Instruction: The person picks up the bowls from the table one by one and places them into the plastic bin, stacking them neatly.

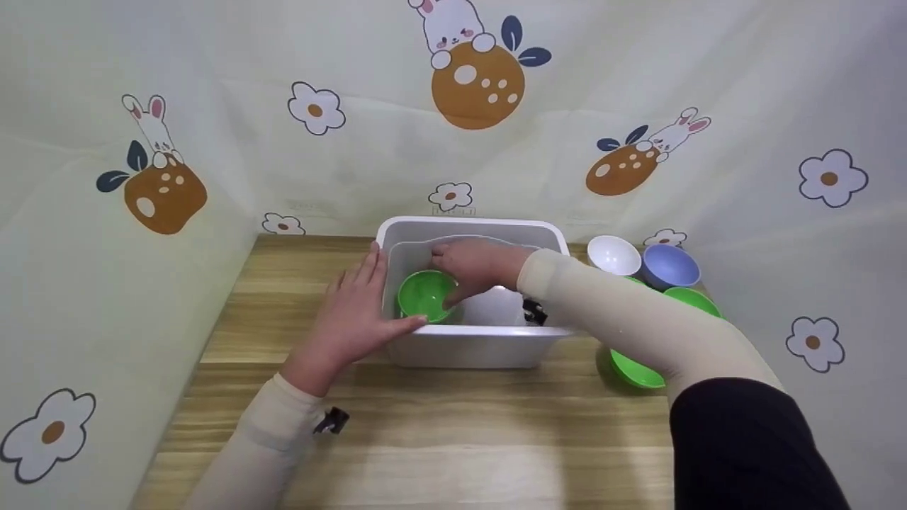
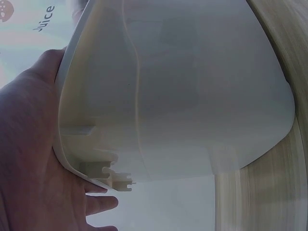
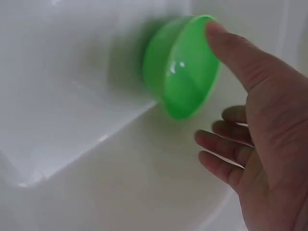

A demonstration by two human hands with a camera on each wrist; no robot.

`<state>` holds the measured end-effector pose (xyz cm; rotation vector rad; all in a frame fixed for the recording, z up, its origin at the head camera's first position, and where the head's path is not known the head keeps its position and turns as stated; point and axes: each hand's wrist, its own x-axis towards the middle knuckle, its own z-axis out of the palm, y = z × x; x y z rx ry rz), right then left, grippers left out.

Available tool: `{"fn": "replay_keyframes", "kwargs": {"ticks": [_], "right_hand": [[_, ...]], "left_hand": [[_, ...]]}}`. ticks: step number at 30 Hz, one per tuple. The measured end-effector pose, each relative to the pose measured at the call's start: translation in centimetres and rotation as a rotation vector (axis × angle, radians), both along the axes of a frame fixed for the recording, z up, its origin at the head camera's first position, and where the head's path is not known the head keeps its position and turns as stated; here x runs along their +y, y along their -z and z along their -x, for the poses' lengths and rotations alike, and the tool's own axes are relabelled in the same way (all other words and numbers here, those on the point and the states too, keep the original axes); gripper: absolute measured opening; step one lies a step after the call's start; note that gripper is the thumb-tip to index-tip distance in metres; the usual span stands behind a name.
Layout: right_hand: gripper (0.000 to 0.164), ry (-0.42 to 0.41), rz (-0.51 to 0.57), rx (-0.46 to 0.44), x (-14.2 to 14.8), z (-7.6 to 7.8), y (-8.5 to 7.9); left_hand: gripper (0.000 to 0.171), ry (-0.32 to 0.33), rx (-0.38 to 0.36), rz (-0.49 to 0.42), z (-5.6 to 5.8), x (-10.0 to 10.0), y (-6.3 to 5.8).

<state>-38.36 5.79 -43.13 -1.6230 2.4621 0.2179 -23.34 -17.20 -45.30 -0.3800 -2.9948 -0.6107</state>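
A green bowl (image 1: 426,296) sits at the left end inside the white plastic bin (image 1: 468,331). My right hand (image 1: 476,268) reaches into the bin over it. In the right wrist view the thumb is at the rim of the green bowl (image 3: 190,72), while the other fingers stay apart from it. At the bin's front left corner, my left hand (image 1: 354,304) rests on the rim with fingers extended along the left side and the thumb along the front. The left wrist view has that hand (image 2: 29,139) against the rim of the bin (image 2: 192,86).
Right of the bin stand a white bowl (image 1: 613,255), a blue bowl (image 1: 671,266) and green bowls (image 1: 638,370), partly hidden by my right sleeve (image 1: 638,319). The wooden table (image 1: 425,439) meets a patterned cloth (image 1: 354,163) at the back and sides.
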Motion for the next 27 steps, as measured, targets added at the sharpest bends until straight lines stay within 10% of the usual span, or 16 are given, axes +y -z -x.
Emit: {"fn": "replay_keyframes", "kwargs": {"ticks": [16,27], "right_hand": [[0.042,0.127,0.285,-0.071,6.2,-1.7,-6.2],[0.037,0.291,0.625,0.029,13.5,-5.3,-7.3]], "left_hand": [[0.135,-0.008,-0.010,-0.010,0.0,-0.3,0.0],[0.135,0.005,-0.021,-0.009,0.0,0.0,-0.1]]}}
